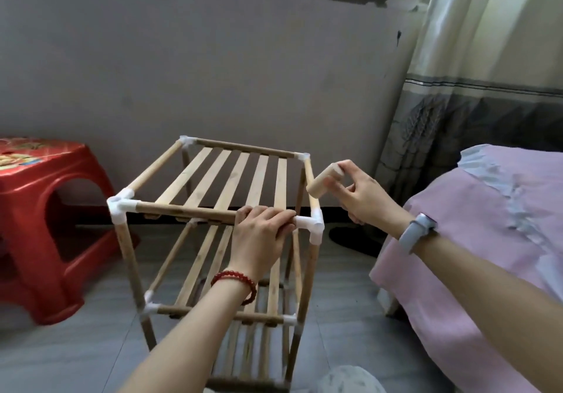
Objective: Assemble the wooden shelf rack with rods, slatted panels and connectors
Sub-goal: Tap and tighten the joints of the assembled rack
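**Rack upright, top tier held, short wooden piece in right hand**

The wooden shelf rack (213,228) stands upright on the grey floor (76,353) in the centre of the frame. Its rods are joined at the corners by white plastic connectors (120,207). The top slatted panel (225,179) lies level between the upper rods; a second panel (195,271) sits one tier down, and a further tier shows near the bottom edge, partly blurred.

The left hand (262,234) grips the front top rod (182,211) from above, fingers curled over it just left of the front-right corner connector (313,225). A red bead bracelet (236,283) circles that wrist.

The right hand (362,197) is raised right of centre, above and beside the right top rod. Its thumb and fingers pinch a short, light wooden cylinder (323,182); this appears to be a cap or short dowel, though blur prevents a firm identification. A grey wristband (416,234) is worn on that arm.

A red plastic stool (45,225) stands at the left edge. A bed with a pink cover (475,240) fills the right side, with a curtain (487,57) hanging at the upper right.
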